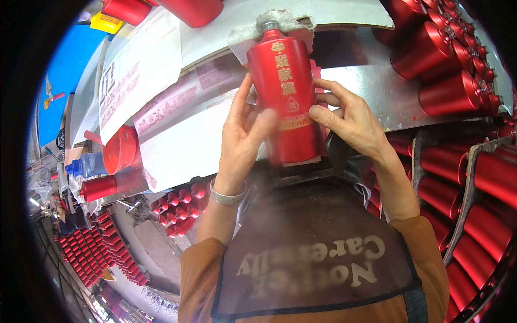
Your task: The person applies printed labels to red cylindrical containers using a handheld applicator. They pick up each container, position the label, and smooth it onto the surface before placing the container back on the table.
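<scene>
A red flat-shouldered bottle (283,97) with gold printing down its front lies in front of me, its greyish neck pointing away. My left hand (245,126) grips its left side, thumb resting near the front face. From the right side my right hand (344,116) holds it too, with the thumb at the edge and the fingers partly hidden behind. Under the neck end lies a whitish cloth pad (242,43).
White printed sheets (140,70) cover the bench to the left. Beyond their edge are a red round container (119,149) and a blue-capped bottle (89,164). Red bottles crowd the bench (449,94) at right, with more on racks (484,215) below. A yellow box (106,23) sits far left.
</scene>
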A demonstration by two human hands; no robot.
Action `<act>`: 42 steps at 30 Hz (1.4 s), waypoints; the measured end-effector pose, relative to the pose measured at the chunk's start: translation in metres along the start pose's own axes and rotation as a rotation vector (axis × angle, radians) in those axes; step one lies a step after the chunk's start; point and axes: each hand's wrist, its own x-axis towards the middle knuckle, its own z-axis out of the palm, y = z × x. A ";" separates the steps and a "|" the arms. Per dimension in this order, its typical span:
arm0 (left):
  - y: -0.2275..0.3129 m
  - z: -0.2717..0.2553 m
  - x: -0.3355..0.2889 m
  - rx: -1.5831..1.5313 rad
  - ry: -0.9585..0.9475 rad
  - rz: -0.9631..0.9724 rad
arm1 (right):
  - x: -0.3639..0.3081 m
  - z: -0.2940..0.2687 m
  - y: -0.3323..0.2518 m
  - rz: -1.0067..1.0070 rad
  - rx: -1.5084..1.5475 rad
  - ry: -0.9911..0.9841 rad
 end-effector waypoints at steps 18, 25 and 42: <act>-0.001 -0.001 0.000 0.094 0.006 0.009 | -0.001 0.008 0.010 -0.039 -0.002 0.026; -0.006 0.003 0.001 0.025 0.011 0.024 | -0.001 0.007 0.012 -0.056 0.024 0.022; 0.022 0.002 0.030 0.759 -0.040 0.592 | 0.017 -0.018 0.049 0.113 0.511 0.201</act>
